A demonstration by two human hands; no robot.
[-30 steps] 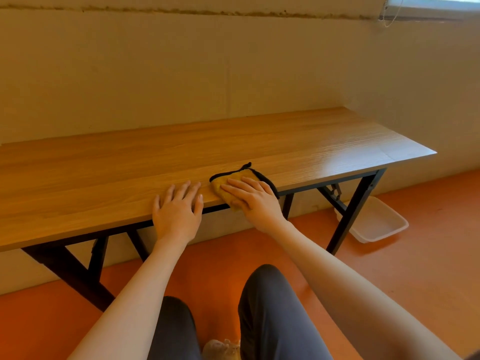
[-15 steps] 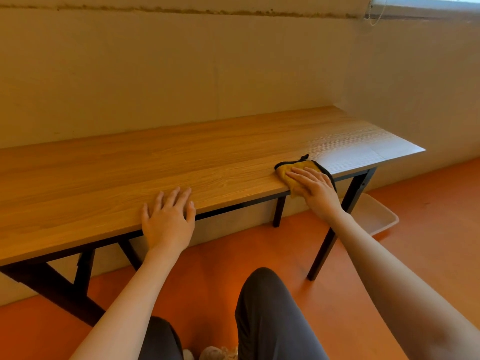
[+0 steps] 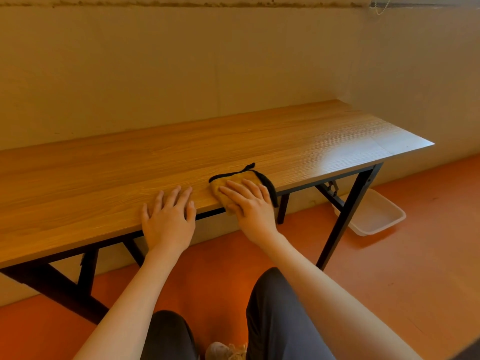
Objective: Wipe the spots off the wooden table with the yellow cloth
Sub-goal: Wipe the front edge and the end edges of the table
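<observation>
I find nothing to read here: no lettering, label, brand, number or sign stands on anything in front of me.

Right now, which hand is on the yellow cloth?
The right hand. It presses flat on the yellow cloth at the table's front edge. The left hand rests beside it on bare wood and touches no cloth.
</observation>
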